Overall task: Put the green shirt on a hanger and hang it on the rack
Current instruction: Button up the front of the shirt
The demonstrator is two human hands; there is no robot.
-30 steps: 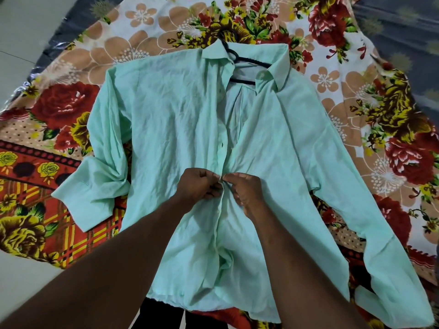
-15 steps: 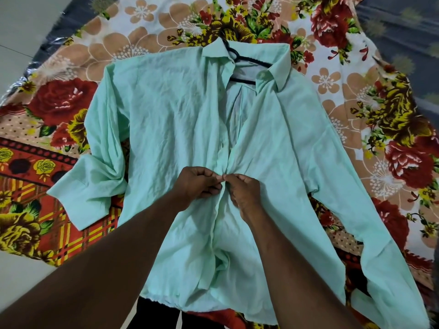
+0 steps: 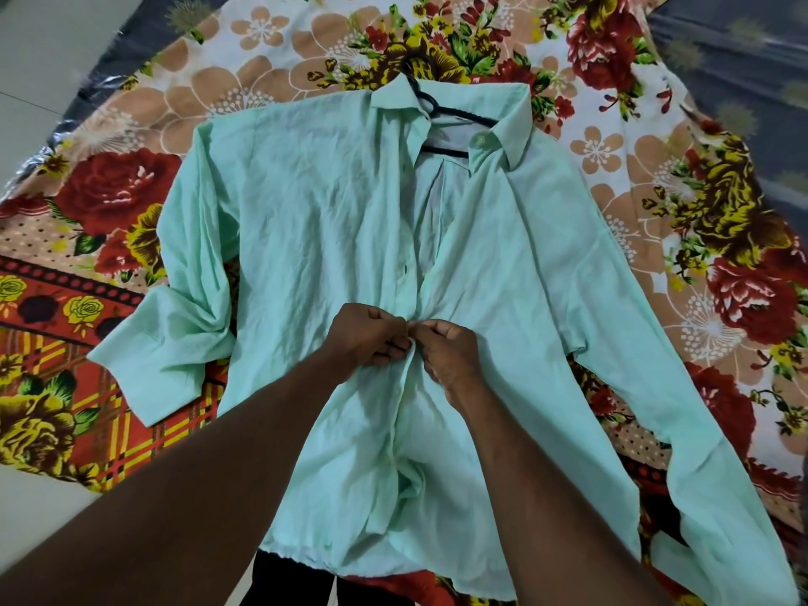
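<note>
Little differs from 1 second ago: both hands stay at the same spot on the front opening, their fingertips drawn a touch closer together, and the green shirt (image 3: 306, 220) lies as it did. The left hand (image 3: 365, 336) has its fingers curled and pinches the edge of the shirt's front panel on its side, thumb on top. The right hand (image 3: 452, 354) is curled the same way and pinches the facing edge, so the 2 sets of fingertips meet at the middle of the opening, about halfway down the shirt. What sits between the fingertips is too small to tell. Both forearms reach in from the bottom of the view and converge, the wrists bent slightly down onto the cloth. The shirt lies face up and spread on a flowered bedsheet (image 3: 656, 177), open from the collar down to the hands. A black hanger (image 3: 459, 112) sits inside the shoulders, 2 of its bars showing in the open neck. 1 sleeve is folded back on the left; the other trails toward the lower right.
</note>
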